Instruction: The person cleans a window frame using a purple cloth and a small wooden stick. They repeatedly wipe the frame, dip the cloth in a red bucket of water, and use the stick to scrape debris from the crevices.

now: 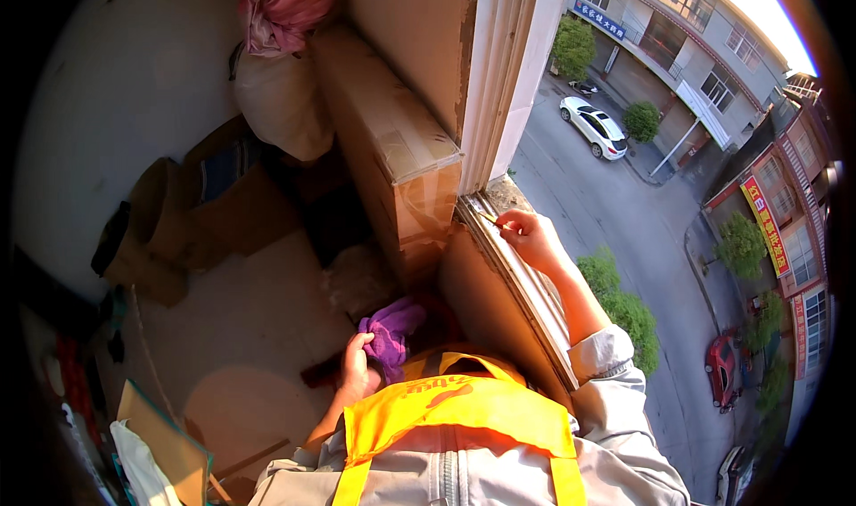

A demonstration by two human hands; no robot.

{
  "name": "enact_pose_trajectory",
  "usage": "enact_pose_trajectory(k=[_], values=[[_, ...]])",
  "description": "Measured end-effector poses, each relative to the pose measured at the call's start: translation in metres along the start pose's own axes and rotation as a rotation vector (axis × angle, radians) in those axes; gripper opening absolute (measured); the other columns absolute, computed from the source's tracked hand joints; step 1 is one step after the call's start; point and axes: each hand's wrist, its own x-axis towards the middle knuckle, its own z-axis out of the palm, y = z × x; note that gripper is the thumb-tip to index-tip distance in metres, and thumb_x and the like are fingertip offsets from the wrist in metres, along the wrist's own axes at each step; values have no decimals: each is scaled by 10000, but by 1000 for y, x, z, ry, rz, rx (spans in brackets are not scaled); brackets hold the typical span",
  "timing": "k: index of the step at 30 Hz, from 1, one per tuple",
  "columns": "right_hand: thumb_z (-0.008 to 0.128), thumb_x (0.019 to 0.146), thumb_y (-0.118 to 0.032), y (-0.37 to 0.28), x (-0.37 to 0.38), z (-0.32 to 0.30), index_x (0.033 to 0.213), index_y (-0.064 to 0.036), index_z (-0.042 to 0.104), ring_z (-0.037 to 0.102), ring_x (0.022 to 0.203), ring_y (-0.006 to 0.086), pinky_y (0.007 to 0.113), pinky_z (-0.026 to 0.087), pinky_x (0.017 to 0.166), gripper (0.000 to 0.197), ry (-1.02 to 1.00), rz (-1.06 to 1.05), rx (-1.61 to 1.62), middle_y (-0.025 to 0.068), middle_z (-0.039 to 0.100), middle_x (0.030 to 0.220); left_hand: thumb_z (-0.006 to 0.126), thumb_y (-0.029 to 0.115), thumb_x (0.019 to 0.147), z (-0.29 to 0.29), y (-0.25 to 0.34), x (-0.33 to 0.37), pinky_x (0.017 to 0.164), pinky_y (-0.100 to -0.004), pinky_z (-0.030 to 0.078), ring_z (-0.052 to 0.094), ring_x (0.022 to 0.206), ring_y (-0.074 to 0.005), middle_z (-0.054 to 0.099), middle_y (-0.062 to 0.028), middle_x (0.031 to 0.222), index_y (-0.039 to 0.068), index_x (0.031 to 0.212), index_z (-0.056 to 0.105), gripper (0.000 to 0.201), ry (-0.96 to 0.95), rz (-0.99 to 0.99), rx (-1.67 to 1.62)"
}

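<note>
In my left hand (357,370), low inside the room, a crumpled purple cloth (389,337) is gripped. My right hand (530,238) reaches out over the window sill with its fingers pinched. A small, thin, yellowish tool (489,218) sticks out from those fingers, its tip at the corner of the window track (517,265); its exact kind is too small to tell. The metal grooves of the track run from that corner down toward my right forearm. An orange-yellow apron (464,408) covers my front.
A tall taped cardboard box (419,172) stands right beside the window frame (504,69). Behind it sit a tied white sack (283,105) and a pink bundle (290,7). More cartons (223,212) lie left. Outside, far below, is a street (615,212) with a white car (594,127).
</note>
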Motion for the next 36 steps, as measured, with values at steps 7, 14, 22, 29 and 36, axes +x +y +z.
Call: enact_pose_trajectory(k=[7,14,22,29,36], values=[[624,848,-119,-12,8,-8,1010,-88,711,675,888,371,445,528,794,186,-194,-121,-292,189,704,889,609,130,818,-39,3,10,790,-354,532,638,821,-195,665,-48,836,86,860,657,78,117,90,41],[580,859,-82,-36,48,40,997,-51,647,657,919,403,482,517,801,156,-46,3,-253,213,674,889,604,118,825,34,16,-34,879,-411,533,651,920,-262,665,-80,966,71,938,641,128,77,-95,-75],[587,897,-101,9,38,71,1066,-62,612,646,833,379,453,509,720,176,289,-178,-28,199,659,909,612,102,824,39,-2,-10,919,-373,512,628,919,-223,654,-56,968,76,934,642,116,42,-87,17],[588,979,-87,6,10,32,1154,-50,590,413,486,23,187,326,408,179,572,137,1132,14,584,789,613,124,818,33,-3,-1,875,-360,514,627,900,-218,669,-58,935,63,962,652,161,-28,-70,44],[654,857,-137,-4,13,18,1026,-93,716,649,830,278,387,512,760,185,19,-9,6,149,680,863,586,122,831,-28,-16,28,845,-381,531,645,876,-222,672,-68,881,46,866,637,98,92,-59,41]])
